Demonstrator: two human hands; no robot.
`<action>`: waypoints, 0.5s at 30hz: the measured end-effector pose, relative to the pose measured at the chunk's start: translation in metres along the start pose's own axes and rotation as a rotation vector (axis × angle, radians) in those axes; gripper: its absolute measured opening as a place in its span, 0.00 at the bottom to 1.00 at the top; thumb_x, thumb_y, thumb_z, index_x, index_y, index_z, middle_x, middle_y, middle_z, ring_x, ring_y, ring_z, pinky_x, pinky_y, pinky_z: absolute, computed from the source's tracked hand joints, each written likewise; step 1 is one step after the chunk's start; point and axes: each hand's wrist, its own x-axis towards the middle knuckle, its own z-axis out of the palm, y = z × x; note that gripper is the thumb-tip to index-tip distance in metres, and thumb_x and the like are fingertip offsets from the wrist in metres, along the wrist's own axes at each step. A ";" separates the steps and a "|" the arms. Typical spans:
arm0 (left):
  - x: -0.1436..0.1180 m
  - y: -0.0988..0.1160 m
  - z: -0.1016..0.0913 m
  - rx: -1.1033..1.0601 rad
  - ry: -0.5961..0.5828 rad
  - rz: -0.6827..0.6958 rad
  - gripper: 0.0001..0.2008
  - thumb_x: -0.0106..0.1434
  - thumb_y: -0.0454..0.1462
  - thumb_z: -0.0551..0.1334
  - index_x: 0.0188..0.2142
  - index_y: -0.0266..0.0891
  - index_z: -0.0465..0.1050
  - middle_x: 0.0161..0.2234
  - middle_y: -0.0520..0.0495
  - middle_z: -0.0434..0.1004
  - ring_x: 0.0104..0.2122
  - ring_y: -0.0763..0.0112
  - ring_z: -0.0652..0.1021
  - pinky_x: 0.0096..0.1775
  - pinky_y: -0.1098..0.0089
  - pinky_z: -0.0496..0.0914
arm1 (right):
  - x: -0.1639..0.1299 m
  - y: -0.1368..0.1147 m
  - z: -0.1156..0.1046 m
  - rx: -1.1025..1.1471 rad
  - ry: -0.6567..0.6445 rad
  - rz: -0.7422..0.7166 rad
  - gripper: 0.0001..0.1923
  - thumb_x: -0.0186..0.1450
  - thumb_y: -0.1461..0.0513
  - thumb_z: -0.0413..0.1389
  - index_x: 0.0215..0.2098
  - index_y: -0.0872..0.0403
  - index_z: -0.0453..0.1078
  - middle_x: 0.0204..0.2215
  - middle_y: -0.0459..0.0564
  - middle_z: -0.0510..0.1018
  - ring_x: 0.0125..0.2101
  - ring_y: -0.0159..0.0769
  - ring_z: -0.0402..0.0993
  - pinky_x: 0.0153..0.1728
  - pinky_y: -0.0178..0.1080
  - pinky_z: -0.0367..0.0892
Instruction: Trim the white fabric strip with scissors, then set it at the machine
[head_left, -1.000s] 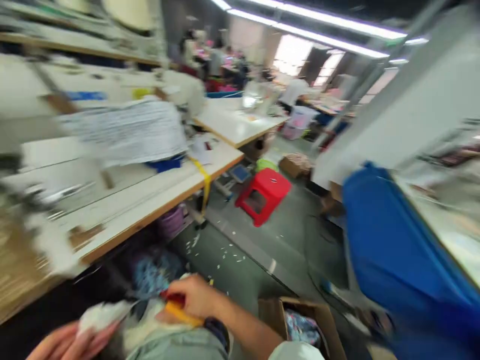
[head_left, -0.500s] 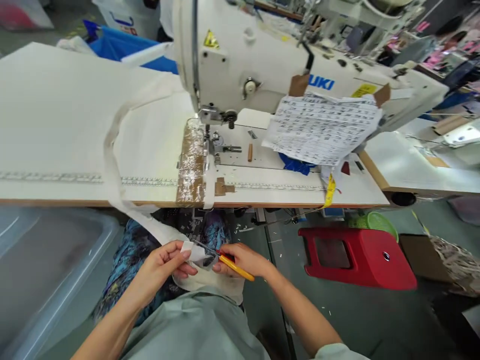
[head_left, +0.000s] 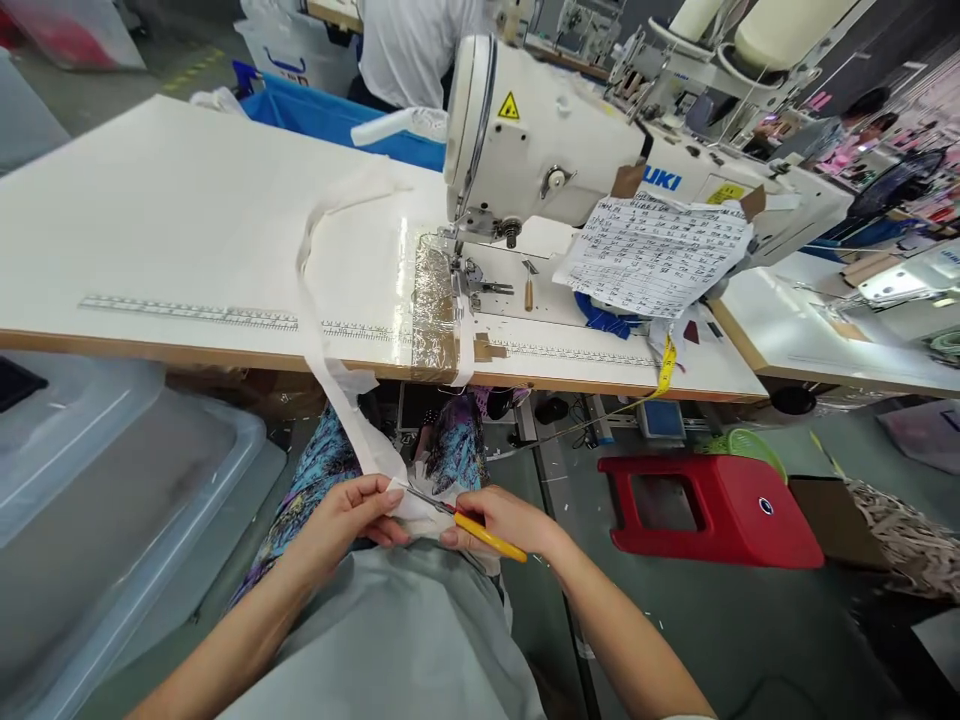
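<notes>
Above my lap, my left hand (head_left: 365,510) pinches the end of a long white fabric strip (head_left: 330,375) between thumb and fingers. My right hand (head_left: 495,517) is closed around yellow-handled thread snips (head_left: 491,538), whose metal blades point left and touch the white cloth beside my left fingertips. Whether the blades are cutting I cannot tell. From my hand the strip runs up over the table edge and curves across the white tabletop (head_left: 202,220). More white cloth lies bunched beneath both hands.
A sewing machine (head_left: 555,140) stands on the table, with a handwritten paper (head_left: 660,250) taped to it. A yellow measuring tape (head_left: 666,366) hangs at the front edge. Clear plastic bins (head_left: 142,500) are at left, a red stool (head_left: 720,510) at right. Behind, a person in white (head_left: 416,50) shows.
My view has shifted, so the machine appears further right and the person behind shows. Both hands keep their hold, with the snips' blades still at the cloth by my left fingertips.
</notes>
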 end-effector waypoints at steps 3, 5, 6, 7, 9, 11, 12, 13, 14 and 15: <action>-0.002 -0.006 -0.002 -0.020 0.004 0.021 0.25 0.43 0.55 0.72 0.27 0.38 0.69 0.20 0.49 0.78 0.22 0.69 0.79 0.26 0.76 0.69 | -0.004 -0.008 0.004 -0.148 0.071 0.034 0.22 0.61 0.48 0.58 0.20 0.54 0.60 0.17 0.38 0.53 0.20 0.26 0.43 0.21 0.33 0.42; -0.002 -0.010 -0.003 -0.025 0.002 0.038 0.25 0.44 0.55 0.71 0.27 0.38 0.69 0.19 0.47 0.78 0.22 0.69 0.79 0.26 0.75 0.69 | -0.006 -0.014 0.006 -0.239 0.110 0.058 0.22 0.61 0.46 0.58 0.22 0.53 0.62 0.17 0.38 0.55 0.20 0.27 0.44 0.22 0.34 0.42; -0.003 -0.011 -0.003 -0.028 0.001 0.046 0.25 0.45 0.56 0.71 0.27 0.38 0.69 0.19 0.46 0.79 0.22 0.68 0.79 0.26 0.75 0.69 | -0.007 -0.017 0.007 -0.274 0.123 0.071 0.22 0.61 0.45 0.58 0.22 0.53 0.63 0.17 0.39 0.56 0.20 0.28 0.45 0.22 0.34 0.42; -0.004 -0.013 -0.003 -0.035 0.001 0.054 0.25 0.45 0.56 0.71 0.27 0.38 0.69 0.20 0.46 0.79 0.22 0.68 0.79 0.26 0.75 0.69 | -0.008 -0.019 0.008 -0.301 0.132 0.084 0.23 0.61 0.44 0.57 0.23 0.53 0.63 0.18 0.40 0.57 0.20 0.28 0.46 0.22 0.34 0.42; -0.006 -0.015 -0.002 -0.050 0.005 0.064 0.25 0.45 0.56 0.71 0.27 0.38 0.69 0.20 0.45 0.79 0.22 0.68 0.79 0.26 0.75 0.69 | -0.010 -0.023 0.010 -0.335 0.141 0.111 0.24 0.61 0.42 0.56 0.23 0.53 0.64 0.18 0.41 0.60 0.20 0.29 0.49 0.23 0.34 0.43; -0.009 -0.016 -0.001 -0.057 0.010 0.073 0.26 0.44 0.56 0.71 0.27 0.38 0.69 0.20 0.46 0.79 0.22 0.69 0.79 0.27 0.75 0.69 | -0.011 -0.025 0.012 -0.349 0.152 0.131 0.25 0.61 0.42 0.56 0.23 0.53 0.63 0.18 0.41 0.60 0.20 0.29 0.50 0.23 0.34 0.43; -0.011 -0.017 0.000 -0.057 0.011 0.079 0.26 0.44 0.56 0.71 0.27 0.38 0.69 0.20 0.46 0.79 0.22 0.69 0.79 0.27 0.76 0.69 | -0.012 -0.025 0.013 -0.347 0.157 0.135 0.25 0.60 0.42 0.56 0.22 0.53 0.62 0.18 0.41 0.59 0.20 0.29 0.50 0.23 0.34 0.43; -0.012 -0.017 0.001 -0.057 0.011 0.084 0.26 0.45 0.56 0.71 0.27 0.38 0.70 0.20 0.47 0.79 0.22 0.69 0.79 0.27 0.76 0.69 | -0.013 -0.024 0.014 -0.339 0.161 0.133 0.26 0.60 0.42 0.57 0.21 0.53 0.60 0.17 0.41 0.58 0.20 0.28 0.49 0.22 0.34 0.43; -0.013 -0.017 0.001 -0.055 0.009 0.090 0.25 0.45 0.56 0.71 0.27 0.37 0.70 0.20 0.47 0.79 0.22 0.69 0.79 0.27 0.76 0.69 | -0.014 -0.024 0.014 -0.327 0.165 0.127 0.26 0.60 0.42 0.57 0.20 0.53 0.59 0.17 0.40 0.58 0.19 0.28 0.49 0.22 0.34 0.43; -0.015 -0.017 0.002 -0.054 0.009 0.095 0.25 0.46 0.56 0.71 0.27 0.37 0.70 0.20 0.46 0.79 0.22 0.69 0.79 0.27 0.76 0.69 | -0.015 -0.023 0.015 -0.316 0.167 0.117 0.27 0.60 0.42 0.57 0.20 0.53 0.58 0.17 0.40 0.57 0.19 0.28 0.49 0.22 0.34 0.43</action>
